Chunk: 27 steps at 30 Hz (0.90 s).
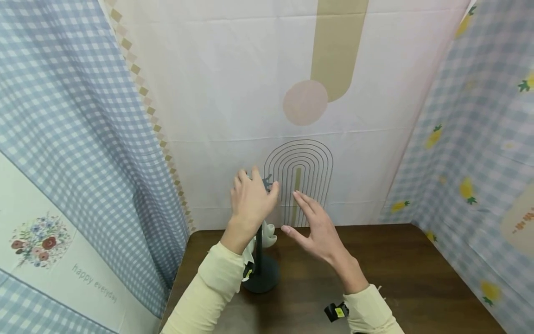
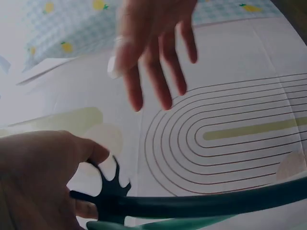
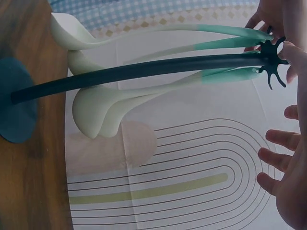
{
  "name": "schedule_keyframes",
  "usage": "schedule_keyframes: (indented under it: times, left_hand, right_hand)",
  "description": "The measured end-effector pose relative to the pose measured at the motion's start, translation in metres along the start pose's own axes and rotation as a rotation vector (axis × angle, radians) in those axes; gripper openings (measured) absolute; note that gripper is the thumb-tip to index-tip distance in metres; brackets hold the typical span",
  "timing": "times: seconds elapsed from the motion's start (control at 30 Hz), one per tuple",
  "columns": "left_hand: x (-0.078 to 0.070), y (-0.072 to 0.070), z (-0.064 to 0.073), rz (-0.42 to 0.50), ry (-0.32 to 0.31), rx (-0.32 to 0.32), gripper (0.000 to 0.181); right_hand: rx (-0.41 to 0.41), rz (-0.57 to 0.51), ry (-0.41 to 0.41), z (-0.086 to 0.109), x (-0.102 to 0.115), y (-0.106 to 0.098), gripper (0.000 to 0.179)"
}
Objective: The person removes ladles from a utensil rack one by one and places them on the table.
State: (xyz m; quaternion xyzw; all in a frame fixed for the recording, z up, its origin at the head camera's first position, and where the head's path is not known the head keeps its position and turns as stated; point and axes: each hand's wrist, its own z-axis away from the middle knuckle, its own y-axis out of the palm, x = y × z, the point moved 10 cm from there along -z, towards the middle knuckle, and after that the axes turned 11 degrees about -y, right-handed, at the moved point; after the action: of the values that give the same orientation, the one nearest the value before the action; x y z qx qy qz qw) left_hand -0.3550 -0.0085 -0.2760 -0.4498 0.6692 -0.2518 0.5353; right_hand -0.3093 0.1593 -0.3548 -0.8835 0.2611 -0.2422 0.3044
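Note:
A dark utensil stand [image 1: 263,276] rises from a round base on the table, with a hooked crown [image 3: 272,60] on top. My left hand [image 1: 251,199] is at the crown, its thumb touching one hook and its other fingers behind, so it grips the top. Several pale utensils with green handles hang round the pole [image 3: 144,69]; among them is a ladle [image 3: 93,110], and another deep-bowled one [image 3: 72,31] is on the far side. Apart from the stand, to its right, my right hand [image 1: 319,229] hovers with fingers extended, holding nothing.
The brown wooden table [image 1: 388,264] ends at a pale printed cloth [image 1: 233,93] hanging behind. Blue checked curtains close in the left side [image 1: 92,116] and the right side [image 1: 450,153]. A black wrist camera [image 1: 335,311] sits by the right cuff.

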Motion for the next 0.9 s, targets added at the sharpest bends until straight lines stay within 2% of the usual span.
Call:
schedule_keyframes:
  times: [0.13,0.33,0.77,0.9]
  left_hand:
    - [0.001,0.000,0.000,0.028,-0.010,-0.046,0.075]
    - [0.001,-0.001,-0.003,0.138,0.022,-0.054,0.084]
    - [0.009,0.005,-0.019,0.299,0.230,0.024,0.078]
    - [0.012,0.004,-0.020,0.282,0.264,0.015,0.075]
  right_hand:
    - [-0.007,-0.019,-0.002,-0.002,0.001,0.001,0.085]
    - [-0.026,-0.085,0.008,-0.002,0.001,0.004,0.085]
    - [-0.062,-0.143,0.013,-0.005,0.003,0.023,0.086]
    - [-0.085,-0.155,0.021,-0.009,0.004,0.031,0.085]
